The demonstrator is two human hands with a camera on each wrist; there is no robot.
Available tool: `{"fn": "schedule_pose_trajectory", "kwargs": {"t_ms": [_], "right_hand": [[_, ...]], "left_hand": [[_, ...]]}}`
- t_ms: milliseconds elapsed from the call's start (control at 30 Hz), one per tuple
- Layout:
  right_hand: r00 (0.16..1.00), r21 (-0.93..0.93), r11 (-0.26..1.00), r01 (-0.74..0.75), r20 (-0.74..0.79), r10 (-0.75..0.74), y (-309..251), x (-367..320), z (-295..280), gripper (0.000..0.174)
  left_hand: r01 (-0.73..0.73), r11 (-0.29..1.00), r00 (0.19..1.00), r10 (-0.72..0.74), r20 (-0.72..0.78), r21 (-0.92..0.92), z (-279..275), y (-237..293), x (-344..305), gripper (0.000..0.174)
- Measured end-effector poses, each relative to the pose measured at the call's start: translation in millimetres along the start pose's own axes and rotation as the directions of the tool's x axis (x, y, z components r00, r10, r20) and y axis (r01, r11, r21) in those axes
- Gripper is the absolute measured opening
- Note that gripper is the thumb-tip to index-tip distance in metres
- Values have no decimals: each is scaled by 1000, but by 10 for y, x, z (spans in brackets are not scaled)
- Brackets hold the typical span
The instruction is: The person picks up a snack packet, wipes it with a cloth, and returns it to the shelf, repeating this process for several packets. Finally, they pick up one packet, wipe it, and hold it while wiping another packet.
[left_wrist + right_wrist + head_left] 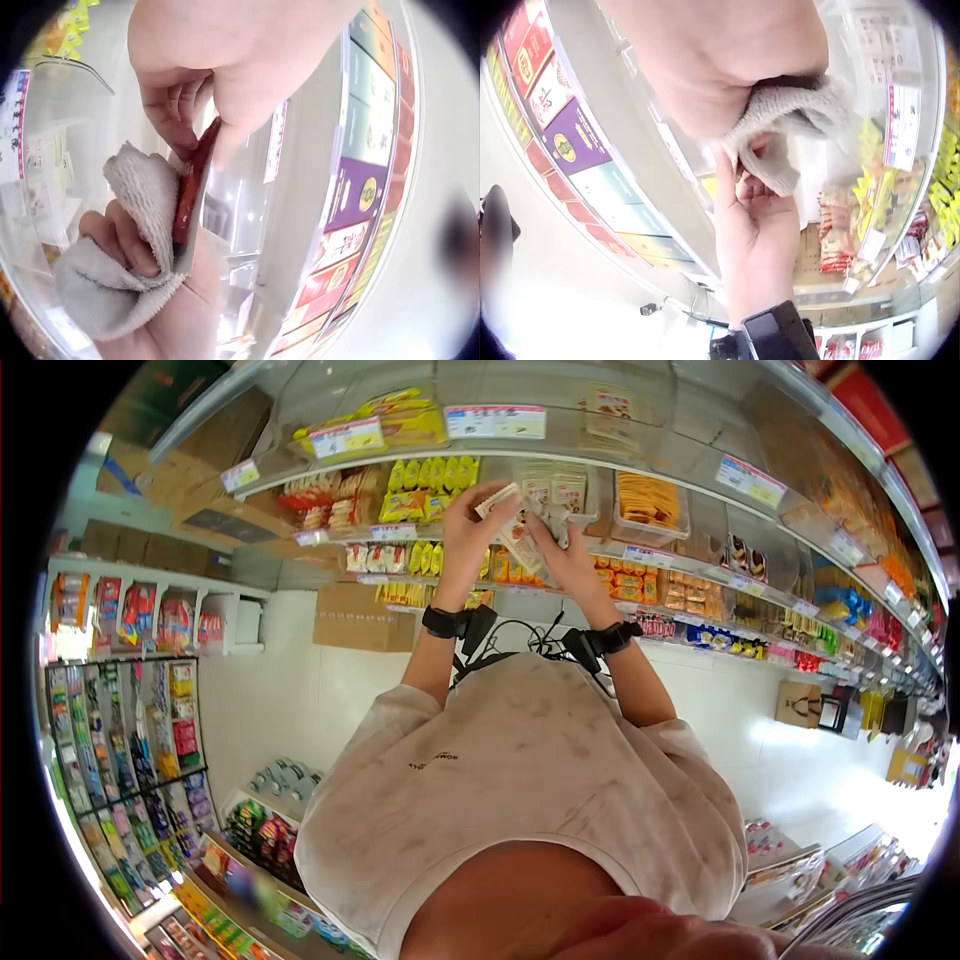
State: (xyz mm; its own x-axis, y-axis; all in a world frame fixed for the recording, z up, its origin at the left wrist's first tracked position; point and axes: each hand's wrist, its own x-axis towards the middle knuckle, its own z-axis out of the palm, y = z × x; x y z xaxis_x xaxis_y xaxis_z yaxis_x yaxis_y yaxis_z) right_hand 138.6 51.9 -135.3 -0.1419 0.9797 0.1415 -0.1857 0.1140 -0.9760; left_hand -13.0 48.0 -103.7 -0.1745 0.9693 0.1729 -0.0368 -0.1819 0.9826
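Observation:
My left hand [468, 532] pinches a flat, pale snack packet [517, 542] with red pictures, held up in front of the shelf. In the left wrist view the packet [193, 187] shows nearly edge-on, dark red on one side, between thumb and fingers. My right hand [572, 565] grips a crumpled light grey cloth [146, 187], bunched around its fingers and up against the packet. In the right wrist view the cloth [810, 109] hangs from my right hand [727, 67] and hides much of the packet, with the left palm [757, 240] behind.
A clear bin of similar pale packets [570, 490] stands on the shelf behind my hands. Beside it are yellow packets [430, 475] and a tub of orange packets [648, 500]. A shelf edge with price tags [495, 422] runs above. A cardboard box [365, 617] sits below left.

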Motion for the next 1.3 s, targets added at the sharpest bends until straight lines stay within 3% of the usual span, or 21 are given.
{"fn": "schedule_pose_trajectory", "kwargs": {"t_ms": [33, 67, 167, 200, 267, 300, 333, 433, 467, 567, 600, 700, 733, 833, 933, 1033, 1067, 1167, 1200, 1267, 1300], "right_hand": [[999, 25, 1000, -19, -32, 20, 52, -3, 81, 37], [997, 50, 998, -37, -63, 40, 98, -17, 156, 36], [998, -304, 951, -61, 5, 65, 168, -42, 334, 34], [999, -351, 935, -42, -47, 27, 212, -75, 393, 32], [988, -447, 894, -9, -144, -62, 273, -226, 482, 31], [993, -468, 880, 87, -27, -112, 168, -332, 538, 31], [983, -476, 861, 182, 91, -157, -12, -470, 596, 33], [878, -452, 759, 469, 331, -345, -72, -779, 962, 46], [824, -431, 709, 559, 382, -418, -44, -849, 1055, 52], [863, -271, 867, 418, 417, -285, 35, -828, 1077, 63], [872, -340, 837, 428, 400, -283, -33, -824, 1132, 60], [932, -256, 921, 292, 292, -215, -84, -742, 1209, 56], [960, -235, 956, 174, 255, -112, -76, -713, 1210, 54], [949, -363, 890, 276, 251, -192, -311, -776, 1299, 49], [812, -552, 596, 583, 407, -418, -345, -958, 1252, 44], [757, -537, 534, 653, 496, -427, -483, -992, 1105, 45], [782, -536, 570, 623, 403, -476, -527, -947, 1071, 42], [840, -596, 605, 528, 263, -474, -599, -865, 782, 41], [817, -615, 563, 552, 264, -513, -691, -821, 654, 39], [961, -500, 828, 253, 30, -276, -713, -858, 375, 40], [990, -399, 913, 88, -68, -125, -700, -892, 229, 40]], "left_hand": [[42, 987, 999, -47, -24, -157, -19, 15, -73, 32], [121, 955, 992, -105, 73, -271, -96, -73, -138, 37], [150, 802, 973, -224, -57, -579, -132, 36, -404, 40], [57, 840, 990, -119, -80, -539, -198, 59, -425, 42], [-63, 774, 979, -75, -189, -630, -312, 127, -504, 41], [-127, 735, 968, -55, -245, -666, -372, 187, -540, 41], [-118, 798, 966, -45, -253, -592, -469, 174, -573, 49], [151, 655, 967, -252, -26, -740, -578, 351, -890, 60], [158, 734, 956, -282, -85, -661, -555, 237, -967, 68], [226, 658, 948, -318, 7, -719, -597, 114, -1092, 70], [178, 723, 971, -240, -1, -668, -574, 112, -1116, 70], [266, 760, 960, -265, 91, -593, -597, 109, -1212, 71], [256, 741, 959, -277, 64, -621, -593, 112, -1246, 70], [213, 699, 955, -296, -6, -683, -607, 169, -1250, 69], [221, 553, 938, -347, 19, -803, -712, 420, -1211, 69], [183, 621, 945, -324, -38, -762, -554, 541, -1214, 71], [213, 547, 959, -274, 67, -810, -491, 534, -1214, 68], [228, 518, 951, -299, 76, -824, -105, 568, -1208, 65], [231, 600, 964, -247, 98, -766, 52, 575, -1209, 60], [212, 747, 977, -150, 151, -630, 371, 545, -1272, 52], [192, 810, 977, -105, 185, -554, 488, 497, -1306, 48]]}}
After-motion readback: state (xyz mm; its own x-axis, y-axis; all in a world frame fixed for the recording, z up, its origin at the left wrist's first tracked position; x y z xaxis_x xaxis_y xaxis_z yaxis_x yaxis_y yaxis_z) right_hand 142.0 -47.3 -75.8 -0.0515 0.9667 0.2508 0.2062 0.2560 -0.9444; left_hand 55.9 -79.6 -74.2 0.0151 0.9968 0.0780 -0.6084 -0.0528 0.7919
